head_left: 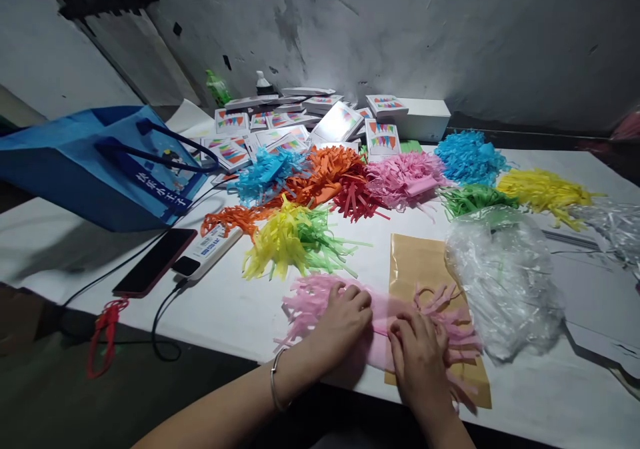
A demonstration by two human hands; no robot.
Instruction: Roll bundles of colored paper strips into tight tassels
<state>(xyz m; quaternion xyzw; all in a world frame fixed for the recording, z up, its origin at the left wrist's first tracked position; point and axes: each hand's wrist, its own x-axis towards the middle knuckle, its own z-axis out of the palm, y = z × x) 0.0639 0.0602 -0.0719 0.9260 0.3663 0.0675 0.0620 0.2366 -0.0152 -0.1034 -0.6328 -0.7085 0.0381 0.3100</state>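
A sheet of pink fringed tissue paper (381,312) lies at the table's front edge, its cut strips spreading left and right. My left hand (347,316), with a bracelet at the wrist, has its fingers curled on the paper's left half. On the right half, my right hand (417,349) pinches the paper's folded middle band, fingertips bent down. Part of the pink paper rests over a brown paper sheet (415,262). Both thumbs are mostly hidden.
Fringed paper bundles, such as yellow (280,239), orange (333,172) and pink (407,176), lie behind. Printed packs (335,122) pile near the wall. At left stand a blue bag (100,169), phone (156,262) and power bank (207,252); clear plastic (505,282) is right.
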